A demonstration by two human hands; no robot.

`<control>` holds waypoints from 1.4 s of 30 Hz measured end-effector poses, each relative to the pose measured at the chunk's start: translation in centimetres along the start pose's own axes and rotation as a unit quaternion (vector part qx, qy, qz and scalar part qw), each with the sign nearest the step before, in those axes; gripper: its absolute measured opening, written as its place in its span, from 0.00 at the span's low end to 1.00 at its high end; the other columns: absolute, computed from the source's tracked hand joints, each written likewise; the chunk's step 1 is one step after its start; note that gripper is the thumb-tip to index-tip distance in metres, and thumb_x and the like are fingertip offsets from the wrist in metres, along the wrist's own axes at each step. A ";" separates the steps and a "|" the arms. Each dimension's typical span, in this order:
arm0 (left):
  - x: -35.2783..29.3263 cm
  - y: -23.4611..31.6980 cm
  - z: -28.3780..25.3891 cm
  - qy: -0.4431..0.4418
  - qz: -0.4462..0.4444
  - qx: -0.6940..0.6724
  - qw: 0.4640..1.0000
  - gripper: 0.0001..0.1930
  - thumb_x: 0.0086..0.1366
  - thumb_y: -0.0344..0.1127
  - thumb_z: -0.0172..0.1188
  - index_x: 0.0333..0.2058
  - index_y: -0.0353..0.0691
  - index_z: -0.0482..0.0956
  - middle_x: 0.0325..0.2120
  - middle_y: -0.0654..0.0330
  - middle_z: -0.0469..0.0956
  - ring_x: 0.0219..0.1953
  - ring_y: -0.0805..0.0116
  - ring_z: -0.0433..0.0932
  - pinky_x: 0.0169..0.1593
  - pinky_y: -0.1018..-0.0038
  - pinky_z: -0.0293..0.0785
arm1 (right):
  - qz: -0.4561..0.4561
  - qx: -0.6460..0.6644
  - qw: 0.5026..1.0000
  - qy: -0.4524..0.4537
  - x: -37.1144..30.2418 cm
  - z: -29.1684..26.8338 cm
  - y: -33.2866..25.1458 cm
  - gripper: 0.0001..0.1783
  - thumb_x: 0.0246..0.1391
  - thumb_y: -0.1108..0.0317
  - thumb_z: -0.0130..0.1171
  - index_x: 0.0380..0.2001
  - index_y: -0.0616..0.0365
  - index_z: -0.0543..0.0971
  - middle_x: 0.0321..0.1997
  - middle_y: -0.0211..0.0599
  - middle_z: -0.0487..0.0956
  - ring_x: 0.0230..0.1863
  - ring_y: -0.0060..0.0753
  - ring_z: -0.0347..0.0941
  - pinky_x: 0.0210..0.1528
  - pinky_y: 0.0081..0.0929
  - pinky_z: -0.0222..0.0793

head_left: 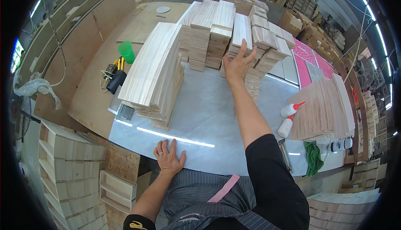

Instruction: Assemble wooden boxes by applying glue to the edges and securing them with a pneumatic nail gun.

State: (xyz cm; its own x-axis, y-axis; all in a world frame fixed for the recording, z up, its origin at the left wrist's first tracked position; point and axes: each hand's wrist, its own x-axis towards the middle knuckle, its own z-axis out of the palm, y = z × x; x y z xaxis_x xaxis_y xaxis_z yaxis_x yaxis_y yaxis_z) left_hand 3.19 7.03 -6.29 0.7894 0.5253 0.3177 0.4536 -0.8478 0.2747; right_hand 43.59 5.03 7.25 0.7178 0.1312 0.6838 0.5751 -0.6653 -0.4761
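My right hand (239, 64) reaches out over the near end of a narrow stack of pale wooden boards (242, 28). Its fingers are spread across the top board, and I cannot see whether any curl under it. My left hand (169, 157) rests on the grey tabletop (200, 113) near the front edge, fingers apart and nothing in them. Between the hands and to the left stands a tall pile of long thin boards (152, 65). More board stacks (201, 19) crowd the far side, next to the one my right hand touches.
On the right are a fanned pile of thin wood sheets (315, 109), glue bottles with red tips (288, 111) and a green cloth (313, 158). A green cup (126, 52) and a black power tool (116, 82) lie left. Wooden trays (73, 167) are stacked at lower left.
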 end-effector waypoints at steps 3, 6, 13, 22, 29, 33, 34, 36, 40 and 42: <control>0.0 0.0 0.0 -0.010 -0.007 -0.013 1.000 0.34 0.56 0.52 0.65 0.58 0.40 0.74 0.55 0.46 0.66 0.62 0.45 0.59 0.63 0.48 0.52 | -0.017 0.025 0.999 0.026 -1.4 -2.2 -0.1 0.55 0.43 0.69 0.73 0.72 0.40 0.53 0.73 0.66 0.42 0.70 0.77 0.50 0.68 0.58 0.61; -0.1 0.3 0.4 -0.005 -0.025 -0.030 0.999 0.31 0.58 0.50 0.65 0.56 0.39 0.75 0.55 0.46 0.67 0.62 0.44 0.59 0.63 0.47 0.52 | -0.030 0.037 0.998 0.048 -4.5 -4.7 -0.4 0.54 0.42 0.71 0.73 0.71 0.42 0.56 0.72 0.67 0.45 0.71 0.76 0.48 0.69 0.58 0.59; 15.9 10.9 -3.6 -0.182 -0.315 -0.728 0.581 0.46 0.68 0.67 0.52 0.71 0.37 0.55 0.66 0.42 0.61 0.64 0.50 0.66 0.66 0.56 0.64 | -0.047 0.058 0.996 0.048 -13.1 -11.2 -2.5 0.53 0.40 0.73 0.74 0.69 0.45 0.58 0.73 0.69 0.44 0.71 0.77 0.50 0.68 0.57 0.61; 18.8 14.1 -8.6 -0.309 -0.187 -0.748 0.557 0.34 0.64 0.45 0.61 0.64 0.35 0.63 0.51 0.51 0.76 0.53 0.59 0.77 0.56 0.62 0.76 | -0.067 0.221 0.965 -0.120 -20.2 -20.9 -4.5 0.50 0.45 0.70 0.72 0.69 0.59 0.57 0.70 0.66 0.53 0.69 0.69 0.53 0.67 0.53 0.60; 14.5 11.4 -22.9 -0.274 -0.146 -0.712 0.630 0.39 0.57 0.48 0.65 0.63 0.32 0.68 0.50 0.49 0.78 0.48 0.62 0.80 0.52 0.68 0.77 | -0.066 0.475 0.859 -0.181 -17.9 -27.9 -10.0 0.52 0.56 0.53 0.62 0.73 0.67 0.47 0.75 0.73 0.45 0.74 0.65 0.48 0.73 0.54 0.44; 18.3 7.2 -29.7 -0.166 -0.191 -0.672 0.696 0.36 0.57 0.54 0.66 0.54 0.28 0.73 0.41 0.48 0.81 0.39 0.60 0.84 0.43 0.67 0.81 | -0.130 0.495 0.837 -0.190 -13.2 -24.9 -16.4 0.53 0.59 0.46 0.60 0.73 0.69 0.47 0.75 0.78 0.44 0.76 0.74 0.42 0.74 0.56 0.38; 19.4 6.6 -31.4 -0.144 -0.198 -0.658 0.712 0.38 0.57 0.54 0.66 0.56 0.26 0.73 0.44 0.47 0.81 0.41 0.59 0.84 0.47 0.66 0.81 | -0.142 0.493 0.838 -0.184 -12.1 -24.1 -18.1 0.52 0.60 0.46 0.59 0.73 0.70 0.47 0.74 0.79 0.44 0.75 0.75 0.42 0.74 0.57 0.38; 21.4 5.1 -34.1 -0.151 -0.195 -0.677 0.694 0.39 0.58 0.55 0.64 0.59 0.28 0.71 0.50 0.45 0.80 0.47 0.56 0.82 0.54 0.62 0.78 | -0.141 0.487 0.841 -0.187 -10.4 -23.4 -21.5 0.52 0.61 0.51 0.60 0.73 0.72 0.45 0.74 0.73 0.50 0.76 0.69 0.45 0.75 0.53 0.39; 25.1 3.1 -34.9 -0.171 -0.159 -0.698 0.677 0.38 0.59 0.54 0.63 0.60 0.32 0.71 0.50 0.47 0.78 0.48 0.55 0.80 0.55 0.61 0.77 | -0.111 0.517 0.831 -0.169 -8.0 -20.2 -25.3 0.53 0.63 0.46 0.57 0.72 0.73 0.43 0.70 0.85 0.48 0.72 0.83 0.41 0.73 0.58 0.39; 26.5 2.8 -35.1 -0.184 -0.154 -0.697 0.676 0.37 0.59 0.55 0.62 0.60 0.33 0.71 0.50 0.48 0.78 0.48 0.56 0.80 0.54 0.61 0.77 | -0.111 0.521 0.831 -0.162 -6.9 -19.1 -25.8 0.53 0.63 0.45 0.56 0.72 0.73 0.43 0.70 0.84 0.48 0.72 0.83 0.41 0.73 0.59 0.39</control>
State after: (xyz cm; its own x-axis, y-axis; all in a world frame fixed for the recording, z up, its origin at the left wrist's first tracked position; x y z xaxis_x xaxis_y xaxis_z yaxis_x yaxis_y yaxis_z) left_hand 10.82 21.12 34.74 0.9123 0.3900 -0.1250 -0.0093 0.3248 0.9457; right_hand 16.30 7.26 25.35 0.5193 0.4690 0.7144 0.6137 0.3772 -0.6936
